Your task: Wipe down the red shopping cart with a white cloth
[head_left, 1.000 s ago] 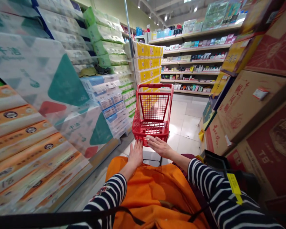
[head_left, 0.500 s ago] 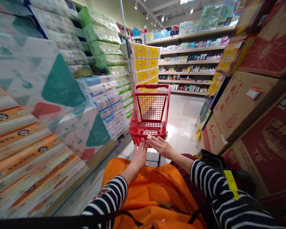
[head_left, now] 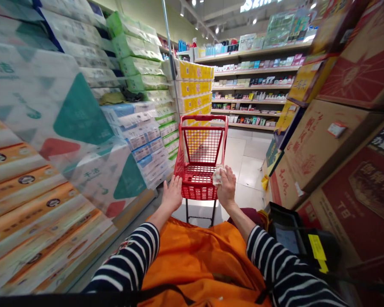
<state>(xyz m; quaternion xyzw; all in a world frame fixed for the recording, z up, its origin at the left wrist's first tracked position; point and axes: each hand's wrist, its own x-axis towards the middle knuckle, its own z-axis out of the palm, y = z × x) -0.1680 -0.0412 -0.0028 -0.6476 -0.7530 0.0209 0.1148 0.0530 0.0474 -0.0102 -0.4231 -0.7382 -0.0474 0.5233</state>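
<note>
I'm on the head view, looking down into a supermarket aisle. The work in hand looks like wiping down a small red wire shopping cart (head_left: 205,117) with a crumpled white wipe (head_left: 218,175), though that's my read from the hand pose. The wipe is up against the cart's near right side, held in the right hand (head_left: 226,188), fingers (head_left: 231,175) curled and pressed together on it. The left hand (head_left: 172,194) lies flat on the near left of the cart, fingers apart, holding nothing I can see. The cart basket looks bare, with white floor tiles (head_left: 246,172) under it. The next move calls for keeping the wipe on the wire while the left hand steadies the cart.

Around that: stacked packs of toilet paper (head_left: 80,111) on the left, big cardboard cartons (head_left: 326,153) on the right, and product shelves (head_left: 252,85) ahead. Striped sleeves (head_left: 124,260) run down to both wrists, above an orange apron (head_left: 201,264). A black case (head_left: 284,238) with a yellow tag (head_left: 316,249) sits low on the right.
</note>
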